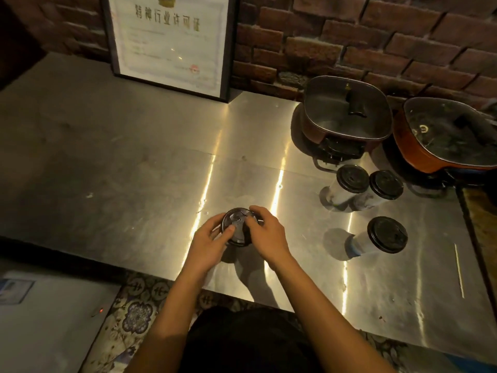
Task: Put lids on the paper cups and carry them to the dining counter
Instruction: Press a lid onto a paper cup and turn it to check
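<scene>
1. Both hands are on one paper cup directly beneath them. The left hand (212,239) curls round the near-left rim of the black lid (236,224), with its thumb on top. The right hand (265,232) grips the far-right rim with bent fingers. The cup itself is almost wholly hidden by the lid and hands.
2. The lid looks as if it is being pressed home. Whether it is seated all the way round cannot be told.
3. To the right of the hands, three more cups already have lids. The first lidded cup (349,184) and second lidded cup (383,188) stand close together, farther off. The third lidded cup (382,236) stands nearer.
4. Capping therefore seems nearly finished: three are done and the fourth is in hand. No uncapped cup shows on the bench (134,170).
5. Carrying looks not yet begun. All four cups stand on the bench, and no dining counter is in view.
</scene>
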A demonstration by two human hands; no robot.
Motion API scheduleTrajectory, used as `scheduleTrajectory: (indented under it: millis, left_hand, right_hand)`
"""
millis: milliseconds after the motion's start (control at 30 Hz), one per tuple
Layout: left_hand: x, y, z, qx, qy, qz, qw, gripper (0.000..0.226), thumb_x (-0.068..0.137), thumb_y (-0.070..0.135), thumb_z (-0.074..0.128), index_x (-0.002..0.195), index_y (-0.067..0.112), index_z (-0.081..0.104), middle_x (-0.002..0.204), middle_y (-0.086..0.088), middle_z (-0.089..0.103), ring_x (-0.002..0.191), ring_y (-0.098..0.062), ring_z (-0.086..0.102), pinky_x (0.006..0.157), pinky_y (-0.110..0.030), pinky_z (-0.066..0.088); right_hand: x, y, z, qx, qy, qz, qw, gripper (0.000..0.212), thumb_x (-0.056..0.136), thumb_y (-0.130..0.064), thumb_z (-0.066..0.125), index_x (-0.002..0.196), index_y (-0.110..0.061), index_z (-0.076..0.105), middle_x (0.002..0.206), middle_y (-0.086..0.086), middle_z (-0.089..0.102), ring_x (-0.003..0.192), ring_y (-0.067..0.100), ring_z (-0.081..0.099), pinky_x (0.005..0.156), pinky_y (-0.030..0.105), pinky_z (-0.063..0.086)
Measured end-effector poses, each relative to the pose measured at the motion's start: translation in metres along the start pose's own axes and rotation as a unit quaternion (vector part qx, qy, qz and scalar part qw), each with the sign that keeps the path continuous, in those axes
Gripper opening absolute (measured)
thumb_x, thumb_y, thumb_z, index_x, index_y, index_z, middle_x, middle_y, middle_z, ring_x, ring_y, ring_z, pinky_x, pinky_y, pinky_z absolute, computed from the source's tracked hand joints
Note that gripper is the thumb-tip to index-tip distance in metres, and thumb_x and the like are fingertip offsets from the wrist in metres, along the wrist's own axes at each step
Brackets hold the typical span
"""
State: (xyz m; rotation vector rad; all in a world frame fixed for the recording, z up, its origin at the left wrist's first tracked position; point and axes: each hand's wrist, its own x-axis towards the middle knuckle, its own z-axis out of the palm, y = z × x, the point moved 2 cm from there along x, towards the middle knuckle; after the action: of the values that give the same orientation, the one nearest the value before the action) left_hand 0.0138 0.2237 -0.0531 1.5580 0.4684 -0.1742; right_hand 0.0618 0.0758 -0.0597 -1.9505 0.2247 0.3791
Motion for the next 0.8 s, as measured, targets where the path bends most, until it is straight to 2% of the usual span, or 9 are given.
scheduleTrajectory:
  millis: [133, 200, 233, 333, 367, 433, 533, 700, 800]
  left_hand:
    - [0.019, -0.005, -0.019, 0.003, 0.018, -0.030, 0.999, 0.036, 0.097, 0.011, 0.066, 0.129, 0.027, 0.066, 0.126, 0.003, 0.071, 0.118, -0.021, 0.068, 0.103, -0.044, 0.055]
    - [0.026, -0.006, -0.026, 0.014, 0.017, -0.039, 0.999, 0.040, 0.098, 0.011, 0.064, 0.137, 0.021, 0.062, 0.134, -0.003, 0.066, 0.123, -0.024, 0.064, 0.106, -0.049, 0.052]
    - [0.028, -0.006, -0.028, 0.017, 0.018, -0.040, 0.999, 0.042, 0.099, 0.011, 0.064, 0.140, 0.020, 0.060, 0.137, -0.004, 0.064, 0.125, -0.025, 0.062, 0.107, -0.051, 0.051]
    - [0.032, -0.004, -0.029, 0.018, 0.017, -0.040, 0.999, 0.044, 0.099, 0.013, 0.065, 0.142, 0.020, 0.059, 0.141, -0.004, 0.062, 0.127, -0.026, 0.061, 0.108, -0.051, 0.050]
    - [0.033, -0.004, -0.029, 0.017, 0.015, -0.039, 0.999, 0.044, 0.098, 0.014, 0.065, 0.141, 0.021, 0.059, 0.140, -0.003, 0.062, 0.125, -0.026, 0.062, 0.108, -0.051, 0.050]
    - [0.034, -0.004, -0.028, 0.013, 0.010, -0.038, 0.999, 0.041, 0.098, 0.014, 0.066, 0.137, 0.024, 0.061, 0.136, -0.001, 0.065, 0.119, -0.021, 0.065, 0.104, -0.047, 0.053]
    - [0.036, -0.003, -0.031, -0.003, -0.001, -0.048, 0.999, 0.034, 0.096, 0.012, 0.068, 0.125, 0.031, 0.065, 0.125, 0.007, 0.069, 0.108, -0.006, 0.068, 0.094, -0.036, 0.058]
    - [0.039, 0.002, -0.043, 0.045, -0.013, -0.065, 0.997, 0.049, 0.097, 0.029, 0.069, 0.143, 0.024, 0.057, 0.141, 0.003, 0.060, 0.126, -0.020, 0.059, 0.108, -0.046, 0.050]
    - [0.039, 0.013, -0.046, 0.101, 0.001, -0.025, 0.995, 0.052, 0.097, 0.036, 0.067, 0.146, 0.026, 0.054, 0.151, 0.002, 0.054, 0.138, -0.022, 0.050, 0.114, -0.047, 0.043]
  right_hand:
    - [0.010, 0.002, 0.016, 0.013, -0.009, 0.013, 1.000, 0.035, 0.102, -0.018, 0.056, 0.136, -0.024, 0.064, 0.134, -0.001, 0.066, 0.115, 0.013, 0.061, 0.077, 0.005, 0.040]
    - [0.014, 0.000, 0.022, 0.003, -0.009, 0.011, 1.000, 0.036, 0.103, -0.018, 0.054, 0.137, -0.024, 0.063, 0.137, -0.001, 0.065, 0.112, 0.009, 0.057, 0.078, 0.003, 0.040]
    - [0.015, -0.001, 0.023, -0.002, -0.009, 0.009, 1.000, 0.035, 0.104, -0.018, 0.054, 0.138, -0.024, 0.062, 0.138, -0.001, 0.065, 0.111, 0.008, 0.055, 0.084, 0.007, 0.043]
    - [0.017, -0.003, 0.025, 0.006, 0.006, 0.017, 1.000, 0.034, 0.104, -0.019, 0.054, 0.136, -0.024, 0.064, 0.137, 0.002, 0.066, 0.116, 0.016, 0.060, 0.103, 0.033, 0.053]
    - [0.017, -0.003, 0.025, 0.012, 0.011, 0.021, 1.000, 0.033, 0.104, -0.020, 0.054, 0.135, -0.024, 0.064, 0.135, 0.003, 0.066, 0.117, 0.020, 0.062, 0.105, 0.040, 0.054]
    - [0.016, -0.003, 0.025, 0.021, 0.017, 0.028, 0.999, 0.033, 0.103, -0.020, 0.054, 0.134, -0.024, 0.065, 0.134, 0.004, 0.067, 0.117, 0.024, 0.064, 0.105, 0.045, 0.055]
    - [0.014, -0.003, 0.026, 0.027, 0.018, 0.032, 0.999, 0.033, 0.103, -0.021, 0.054, 0.134, -0.024, 0.065, 0.133, 0.002, 0.067, 0.117, 0.021, 0.063, 0.103, 0.036, 0.053]
    - [0.011, -0.001, 0.023, 0.034, 0.008, 0.042, 0.998, 0.037, 0.106, -0.028, 0.051, 0.142, -0.026, 0.058, 0.132, -0.001, 0.064, 0.106, 0.009, 0.058, 0.091, 0.024, 0.044]
    - [0.008, 0.004, 0.012, 0.056, 0.015, 0.051, 0.997, 0.039, 0.105, -0.031, 0.052, 0.144, -0.029, 0.055, 0.116, -0.012, 0.061, 0.084, -0.006, 0.061, 0.068, 0.007, 0.042]
